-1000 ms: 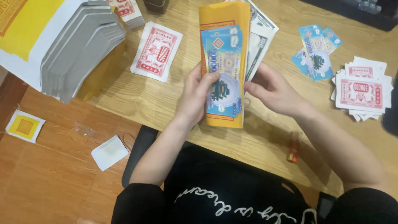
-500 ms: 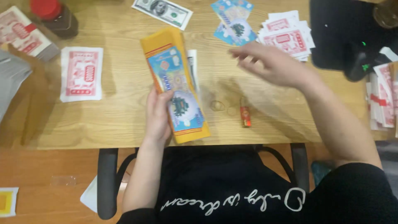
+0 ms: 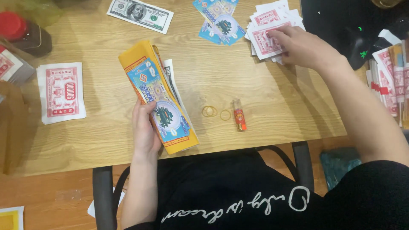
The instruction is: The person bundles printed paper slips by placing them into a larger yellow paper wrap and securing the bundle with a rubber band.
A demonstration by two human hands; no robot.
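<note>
Currently: left hand at lower centre-left of the frame, wrapped from below around a thick bundle of paper notes, thumb pressed across the blue-printed top sheet, fingers hidden underneath. Bundle held tilted off the bench, long axis running from upper left to lower right, yellow sheets at the back and a few white edges fanned out along the right side; grip judged to clamp the layers so they stay squared while only one hand supports them. Right hand at upper right, stretched well apart from the bundle, palm down, fingertips resting on a loose pile of red-and-white notes; whether a sheet is pinched or merely pressed flat cannot be told. Just left of that pile, a small fan of blue notes. At top centre-left, a single green-grey banknote lying flat. At left edge, a neat stack of red-printed notes, sorted apart by colour, apparently for easy picking. Between bundle and bench front edge: rubber bands and a small red lighter, near the bundle, within short reach. Red-lidded jar at upper left. Further red-and-white stacks at right edge.
</note>
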